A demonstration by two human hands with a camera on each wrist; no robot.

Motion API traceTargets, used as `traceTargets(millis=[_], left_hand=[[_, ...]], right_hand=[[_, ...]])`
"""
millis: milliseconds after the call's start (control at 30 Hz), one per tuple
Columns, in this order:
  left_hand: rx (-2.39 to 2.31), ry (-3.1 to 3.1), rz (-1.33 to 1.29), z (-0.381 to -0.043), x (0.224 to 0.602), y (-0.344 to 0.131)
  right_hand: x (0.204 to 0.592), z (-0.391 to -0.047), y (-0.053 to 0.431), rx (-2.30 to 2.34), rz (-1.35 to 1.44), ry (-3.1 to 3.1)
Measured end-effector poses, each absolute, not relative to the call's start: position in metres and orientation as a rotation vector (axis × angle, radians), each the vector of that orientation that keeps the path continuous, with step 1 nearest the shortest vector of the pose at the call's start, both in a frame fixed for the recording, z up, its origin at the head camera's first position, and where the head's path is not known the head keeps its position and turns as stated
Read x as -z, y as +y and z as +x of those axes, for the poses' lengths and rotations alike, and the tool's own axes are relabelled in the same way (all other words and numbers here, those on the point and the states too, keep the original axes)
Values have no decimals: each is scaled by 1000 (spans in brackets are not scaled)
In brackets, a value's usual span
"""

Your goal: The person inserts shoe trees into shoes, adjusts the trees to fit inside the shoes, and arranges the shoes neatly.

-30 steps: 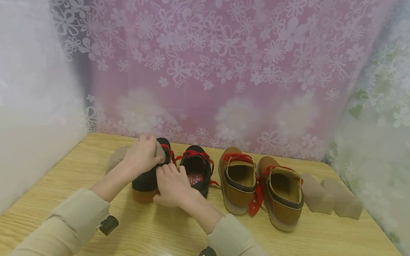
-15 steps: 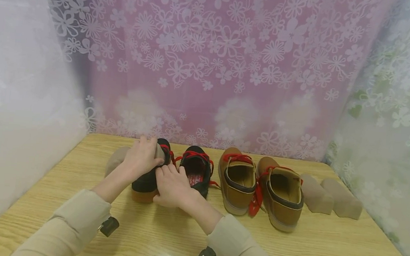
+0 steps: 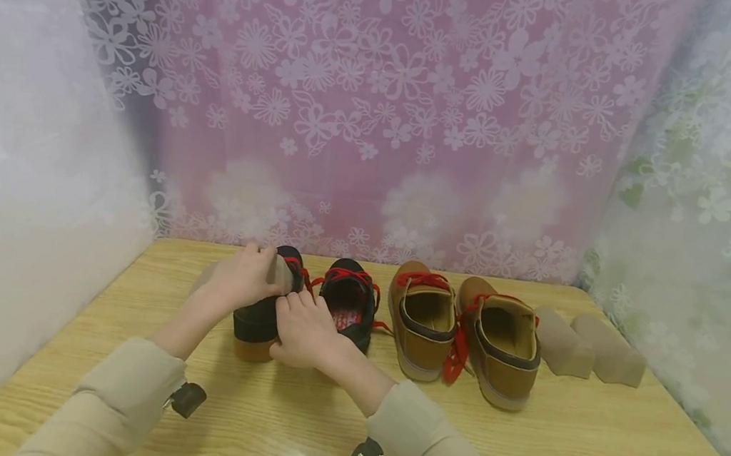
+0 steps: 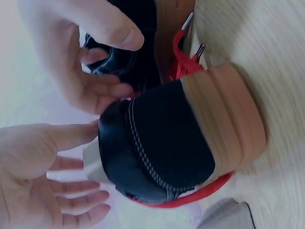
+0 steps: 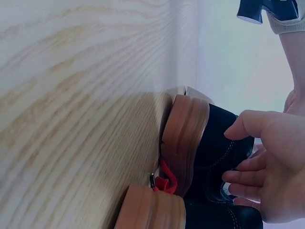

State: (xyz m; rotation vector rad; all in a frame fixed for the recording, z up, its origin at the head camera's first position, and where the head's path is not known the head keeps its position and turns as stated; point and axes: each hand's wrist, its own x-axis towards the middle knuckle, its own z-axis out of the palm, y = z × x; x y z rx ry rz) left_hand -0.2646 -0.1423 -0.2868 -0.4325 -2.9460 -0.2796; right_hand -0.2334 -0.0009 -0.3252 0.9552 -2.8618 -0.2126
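Observation:
In the head view a black shoe with red laces and a tan sole stands at the left, heel toward me. My left hand holds a beige shoe insert at the shoe's opening. The left wrist view shows the insert sticking out of the collar between thumb and fingers. My right hand grips the same shoe by the side of its collar; the right wrist view has its thumb near the heel. Beside it is the second black shoe, partly behind the right hand.
To the right stand two brown shoes with red laces. Two beige inserts lie at the far right of the wooden table. Another beige piece is partly hidden behind the left forearm. A floral curtain hangs behind.
My left hand has shifted slightly left and down in the head view, so more of the insert shows. The right hand and the shoes have hardly moved.

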Motion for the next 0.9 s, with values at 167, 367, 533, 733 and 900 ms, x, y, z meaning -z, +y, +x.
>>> traceTargets(millis=[167,367,533,733,900], left_hand=[[206,-2885,-595,-266,283,-147],[212,-2892,-635,-269,283,-149],[217,-2927,-638,-271,281,-149],[169,-2955,-660,-272,278,-147],[137,-2952,-659,-271,279,-146]], right_hand=[[325,-233,-3,174,930,-2828],[325,-233,-3,124,918,-2809],[323,-234,-3,156,928,-2801],[319,-237,-3,181,949,-2824],[319,-237,-3,178,975,-2833]])
